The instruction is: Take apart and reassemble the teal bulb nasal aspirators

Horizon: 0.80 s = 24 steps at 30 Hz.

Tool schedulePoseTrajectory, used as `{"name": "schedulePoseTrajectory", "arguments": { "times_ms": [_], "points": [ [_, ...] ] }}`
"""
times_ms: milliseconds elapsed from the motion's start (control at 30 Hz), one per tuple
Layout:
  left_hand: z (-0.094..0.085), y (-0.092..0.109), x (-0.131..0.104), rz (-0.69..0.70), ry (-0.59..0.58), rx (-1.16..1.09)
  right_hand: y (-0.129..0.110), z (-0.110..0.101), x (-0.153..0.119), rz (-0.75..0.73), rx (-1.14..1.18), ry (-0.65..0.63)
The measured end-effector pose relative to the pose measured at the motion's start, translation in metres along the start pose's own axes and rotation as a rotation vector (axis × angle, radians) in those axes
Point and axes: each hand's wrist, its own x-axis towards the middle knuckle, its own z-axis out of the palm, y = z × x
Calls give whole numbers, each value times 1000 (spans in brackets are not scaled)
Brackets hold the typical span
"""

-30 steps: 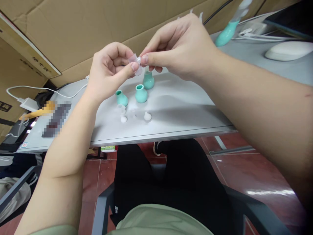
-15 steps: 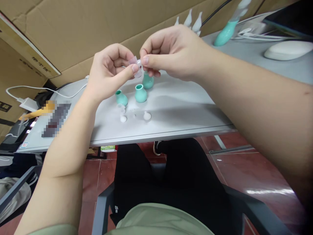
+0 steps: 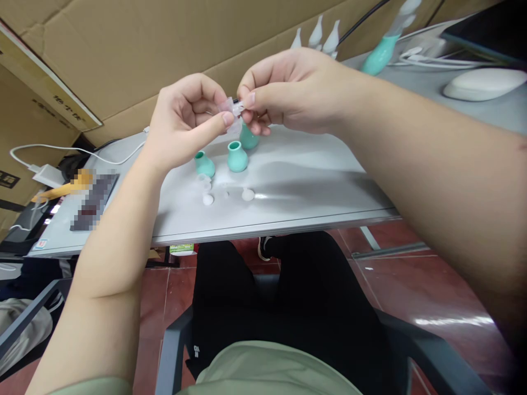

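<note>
1. Cable (image 3: 119, 163), white, curving over the left end of the grey table (image 3: 313, 200).
2. Lying right of it and nearer: dark strip (image 3: 101, 198), blurred into blocks.
3. Pinching a translucent piece (image 3: 235, 128) between thumb and index finger of the left hand (image 3: 187, 120), above the far part of the table.
4. Standing below: left teal bulb (image 3: 205, 165), tilting slightly, with middle teal bulb (image 3: 237, 158) just to its right, both showing open mouths.
5. Lying on the near side of those bulbs: small white parts (image 3: 208, 199).
6. Showing farther back, partly hidden by fingers: far teal bulb (image 3: 250, 137).
7. Grasping a small clear part (image 3: 238, 108) in the fingertips of the right hand (image 3: 284, 90), right beside the translucent piece; cannot tell whether joined.
8. Standing beyond the right hand: white nozzles (image 3: 316, 34).
9. Tilting at far right: tubed teal bulb (image 3: 381, 57), with white mouse (image 3: 483, 86) lying farther right and nearer.
</note>
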Motion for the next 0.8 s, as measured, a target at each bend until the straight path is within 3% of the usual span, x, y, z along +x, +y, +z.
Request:
{"name": "schedulePoseTrajectory", "arguments": {
  "times_ms": [233, 467, 567, 667, 800],
  "points": [
    [-6, -7, -1, 54, -65, 95, -2, 3, 0, 2, 38, 7],
    [-7, 3, -2, 8, -8, 124, -4, 2, 2, -28, 98, 70],
    [-6, 12, -4, 50, -16, 53, -12, -3, -1, -65, 37, 83],
    [-5, 22, -8, 93, -135, 102, -24, -8, -7, -12, -264, -48],
    [-3, 32, -11, 54, -314, 241, -32, -11, -11, 290, -585, -310]
  ]
}}
